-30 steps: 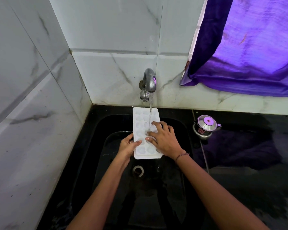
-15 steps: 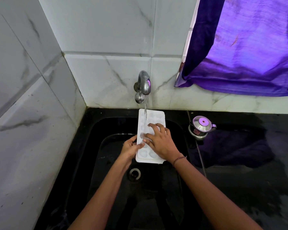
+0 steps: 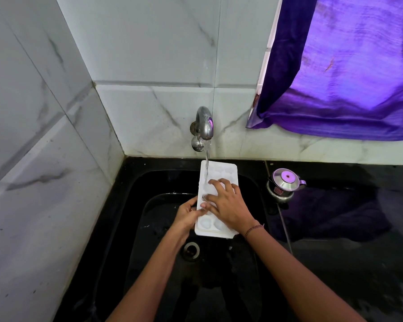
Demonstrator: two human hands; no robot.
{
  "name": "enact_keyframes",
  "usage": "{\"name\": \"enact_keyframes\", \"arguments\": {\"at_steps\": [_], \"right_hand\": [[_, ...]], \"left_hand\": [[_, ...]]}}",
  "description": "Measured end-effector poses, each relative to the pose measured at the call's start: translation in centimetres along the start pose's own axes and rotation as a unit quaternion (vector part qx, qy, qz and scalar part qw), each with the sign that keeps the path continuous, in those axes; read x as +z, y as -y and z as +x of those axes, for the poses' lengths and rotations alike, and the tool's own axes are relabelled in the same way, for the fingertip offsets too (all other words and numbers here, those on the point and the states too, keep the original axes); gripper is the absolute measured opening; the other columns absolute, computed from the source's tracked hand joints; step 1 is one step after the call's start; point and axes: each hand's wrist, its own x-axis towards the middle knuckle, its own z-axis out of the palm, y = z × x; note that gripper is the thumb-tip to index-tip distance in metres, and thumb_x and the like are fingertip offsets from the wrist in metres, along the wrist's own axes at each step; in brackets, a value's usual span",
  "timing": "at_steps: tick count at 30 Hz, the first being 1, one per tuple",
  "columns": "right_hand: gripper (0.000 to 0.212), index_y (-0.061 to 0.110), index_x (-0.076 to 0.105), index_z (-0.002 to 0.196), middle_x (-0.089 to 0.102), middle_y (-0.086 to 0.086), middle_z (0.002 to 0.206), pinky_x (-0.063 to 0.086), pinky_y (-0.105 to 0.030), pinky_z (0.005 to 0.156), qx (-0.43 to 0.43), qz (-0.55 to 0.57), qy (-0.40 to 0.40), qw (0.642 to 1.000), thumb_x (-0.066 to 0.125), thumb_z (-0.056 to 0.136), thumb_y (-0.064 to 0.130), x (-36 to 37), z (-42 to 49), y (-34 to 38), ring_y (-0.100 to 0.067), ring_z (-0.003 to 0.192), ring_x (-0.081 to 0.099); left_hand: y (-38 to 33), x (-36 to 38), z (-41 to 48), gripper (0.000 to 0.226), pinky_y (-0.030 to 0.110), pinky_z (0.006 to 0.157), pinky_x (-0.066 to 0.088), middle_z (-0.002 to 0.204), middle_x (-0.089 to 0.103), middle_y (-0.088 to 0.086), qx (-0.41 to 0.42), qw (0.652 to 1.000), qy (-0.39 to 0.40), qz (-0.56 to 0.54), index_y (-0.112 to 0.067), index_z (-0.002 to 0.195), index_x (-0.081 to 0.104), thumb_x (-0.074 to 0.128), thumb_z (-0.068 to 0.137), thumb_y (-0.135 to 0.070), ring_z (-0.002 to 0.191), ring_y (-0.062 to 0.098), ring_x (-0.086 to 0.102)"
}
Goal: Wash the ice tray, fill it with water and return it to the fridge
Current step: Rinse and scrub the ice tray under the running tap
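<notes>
A white ice tray [image 3: 223,171] lies lengthwise over the black sink [image 3: 135,219], under the steel tap [image 3: 203,123]. Water runs from the tap onto the tray's far left cups. My left hand [image 3: 187,216] grips the tray's left edge near its middle, thumb on top. My right hand [image 3: 228,206] lies on the tray with fingers spread and bent, its fingertips in the cups. Its palm hides much of the tray's right side.
The sink drain [image 3: 191,251] sits just below the tray. A small steel kettle [image 3: 283,184] stands on the black counter [image 3: 349,263] right of the sink. A purple curtain [image 3: 344,73] hangs at upper right. Tiled walls close in the left and back.
The tray has shifted so the stream falls on its far left cups instead of the middle. My right hand's fingers have moved over the cups. The view has drifted slightly.
</notes>
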Motion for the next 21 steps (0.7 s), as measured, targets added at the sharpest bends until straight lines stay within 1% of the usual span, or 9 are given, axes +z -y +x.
{"name": "enact_keyframes", "arguments": {"at_steps": [2,4,6,8,11,14,15,17,21], "right_hand": [[0.060,0.029,0.068,0.109,0.047,-0.003,0.137,0.035,-0.049,0.100,-0.010,0.025,0.031,0.999,0.021,0.089,0.061,-0.2,0.0,-0.2,-0.029,0.128,0.039],[0.065,0.026,0.068,0.108,0.045,-0.003,0.138,0.031,-0.048,0.102,-0.004,0.035,0.047,0.998,0.018,0.088,0.063,-0.5,0.0,-0.4,-0.028,0.131,0.035],[0.066,0.026,0.068,0.108,0.046,-0.003,0.137,0.033,-0.048,0.102,0.003,0.028,0.046,0.999,0.019,0.088,0.064,-0.6,0.1,-0.1,-0.029,0.129,0.037],[0.065,0.028,0.066,0.114,0.045,-0.004,0.138,0.035,-0.049,0.101,-0.005,0.029,0.049,0.998,0.020,0.087,0.064,-0.4,0.1,0.2,-0.029,0.129,0.037],[0.068,0.029,0.064,0.115,0.043,-0.003,0.139,0.031,-0.045,0.103,0.000,0.051,0.069,0.996,0.016,0.086,0.066,-0.4,-0.1,0.1,-0.028,0.131,0.032],[0.076,0.029,0.063,0.118,0.042,-0.004,0.140,0.031,-0.046,0.103,0.004,0.047,0.069,0.996,0.010,0.084,0.072,-0.6,0.0,0.4,-0.029,0.131,0.034],[0.074,0.030,0.062,0.120,0.041,-0.004,0.141,0.030,-0.046,0.103,0.002,0.051,0.079,0.996,0.012,0.084,0.071,-0.6,0.0,0.6,-0.029,0.132,0.032],[0.063,0.030,0.061,0.118,0.041,-0.004,0.140,0.029,-0.044,0.103,-0.001,0.059,0.081,0.995,0.020,0.087,0.065,-0.4,-0.1,0.6,-0.028,0.132,0.031],[0.057,0.028,0.060,0.114,0.048,-0.004,0.132,0.040,-0.043,0.095,0.050,0.038,0.029,0.998,0.022,0.089,0.062,0.3,-0.1,0.3,-0.028,0.124,0.041]], "left_hand": [[0.0,-0.2,0.0,0.043,0.022,0.065,0.056,0.092,0.070,0.008,-0.001,1.000,-0.004,-0.004,-0.008,0.125,0.058,0.062,0.083,0.004,0.076,0.015,0.068],[0.0,-0.3,-0.1,0.042,0.022,0.064,0.056,0.092,0.070,0.007,-0.004,1.000,-0.001,-0.004,-0.008,0.124,0.059,0.063,0.084,0.003,0.075,0.014,0.069],[0.0,-0.2,-0.2,0.042,0.022,0.063,0.055,0.092,0.071,0.006,-0.006,1.000,-0.003,-0.004,-0.009,0.124,0.058,0.062,0.084,0.003,0.075,0.013,0.069],[0.0,-0.3,-0.1,0.045,0.023,0.065,0.055,0.094,0.070,0.008,-0.006,1.000,-0.014,-0.009,-0.008,0.125,0.058,0.064,0.082,0.004,0.077,0.015,0.069],[0.1,-0.7,-0.1,0.048,0.025,0.067,0.056,0.103,0.069,0.012,-0.011,1.000,-0.020,-0.013,-0.008,0.127,0.057,0.067,0.081,0.001,0.085,0.020,0.068],[0.2,-0.8,-0.2,0.047,0.023,0.063,0.055,0.098,0.069,0.008,-0.009,0.999,-0.031,-0.017,-0.009,0.126,0.057,0.066,0.081,0.002,0.080,0.016,0.068],[0.2,-0.9,-0.3,0.047,0.023,0.062,0.055,0.095,0.070,0.006,-0.009,0.999,-0.033,-0.016,-0.009,0.125,0.057,0.066,0.081,0.002,0.077,0.014,0.068],[0.4,-1.0,-0.5,0.045,0.022,0.061,0.055,0.093,0.069,0.005,-0.011,0.999,-0.030,-0.011,-0.008,0.125,0.057,0.065,0.082,0.003,0.077,0.014,0.068],[1.2,-1.0,-1.1,0.044,0.024,0.061,0.055,0.096,0.068,0.006,-0.018,0.999,-0.029,-0.013,-0.008,0.125,0.056,0.061,0.083,0.007,0.081,0.018,0.067]]}}
